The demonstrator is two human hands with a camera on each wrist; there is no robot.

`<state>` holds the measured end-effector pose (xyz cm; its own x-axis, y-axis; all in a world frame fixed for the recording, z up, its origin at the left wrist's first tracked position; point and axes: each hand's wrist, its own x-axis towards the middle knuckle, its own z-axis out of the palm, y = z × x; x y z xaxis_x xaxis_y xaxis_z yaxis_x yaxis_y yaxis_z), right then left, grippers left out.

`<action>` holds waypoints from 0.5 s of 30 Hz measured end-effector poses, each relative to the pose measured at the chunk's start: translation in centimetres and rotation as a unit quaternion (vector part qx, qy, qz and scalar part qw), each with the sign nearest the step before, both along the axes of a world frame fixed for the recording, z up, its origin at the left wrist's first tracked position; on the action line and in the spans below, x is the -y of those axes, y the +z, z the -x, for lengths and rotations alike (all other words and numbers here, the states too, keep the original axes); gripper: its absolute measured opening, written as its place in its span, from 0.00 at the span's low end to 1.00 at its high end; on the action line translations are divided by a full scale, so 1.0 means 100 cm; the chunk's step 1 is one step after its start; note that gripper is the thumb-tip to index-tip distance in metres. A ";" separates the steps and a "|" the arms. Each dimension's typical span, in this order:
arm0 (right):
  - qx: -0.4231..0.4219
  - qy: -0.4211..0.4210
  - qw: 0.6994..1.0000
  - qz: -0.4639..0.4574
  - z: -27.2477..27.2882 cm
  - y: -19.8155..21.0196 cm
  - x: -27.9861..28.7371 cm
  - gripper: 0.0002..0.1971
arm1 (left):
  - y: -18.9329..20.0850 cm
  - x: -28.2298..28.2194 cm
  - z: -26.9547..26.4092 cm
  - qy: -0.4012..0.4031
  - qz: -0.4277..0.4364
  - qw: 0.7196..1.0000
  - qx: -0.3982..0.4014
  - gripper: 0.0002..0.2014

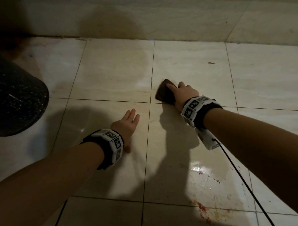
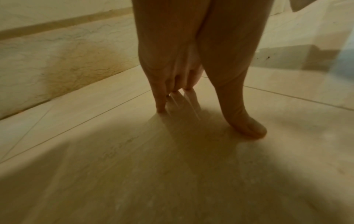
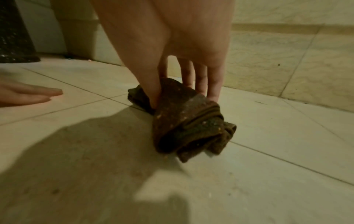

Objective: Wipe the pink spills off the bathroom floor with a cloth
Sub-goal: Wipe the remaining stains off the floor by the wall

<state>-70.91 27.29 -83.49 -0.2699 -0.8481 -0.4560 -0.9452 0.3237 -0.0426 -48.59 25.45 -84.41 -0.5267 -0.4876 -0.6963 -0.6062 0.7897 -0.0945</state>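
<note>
A dark brown folded cloth (image 1: 165, 92) (image 3: 189, 125) lies on the pale tiled floor (image 1: 109, 77) near a grout crossing. My right hand (image 1: 183, 93) (image 3: 184, 84) holds it, thumb pressed into the fold and fingers down behind it. To the left, my left hand (image 1: 128, 122) (image 2: 201, 106) rests flat on the tile with straight fingers and holds nothing. Pink-red spill stains (image 1: 203, 210) mark the wet floor at the lower right, below my right forearm.
A dark speckled rounded object (image 1: 17, 100) stands at the left. The tiled wall (image 1: 175, 19) runs along the back. A black cable (image 1: 240, 177) trails from the right wrist device. A small dark speck (image 1: 211, 62) lies on the floor behind the cloth.
</note>
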 end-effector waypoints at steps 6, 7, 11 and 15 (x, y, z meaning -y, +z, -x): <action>-0.034 0.173 0.984 0.000 -0.037 0.009 -0.043 0.24 | 0.002 0.001 -0.001 0.007 -0.011 1.000 0.001 0.63; -0.023 0.210 0.978 -0.003 -0.047 0.011 -0.057 0.23 | 0.002 0.001 0.000 0.012 -0.015 1.000 0.003 0.63; 0.047 0.306 0.949 -0.059 -0.077 0.017 -0.118 0.24 | 0.004 0.002 0.002 0.033 -0.029 0.999 0.009 0.64; 0.038 0.220 0.974 -0.029 -0.062 0.021 -0.114 0.27 | 0.004 0.001 0.002 0.044 -0.033 0.998 0.014 0.64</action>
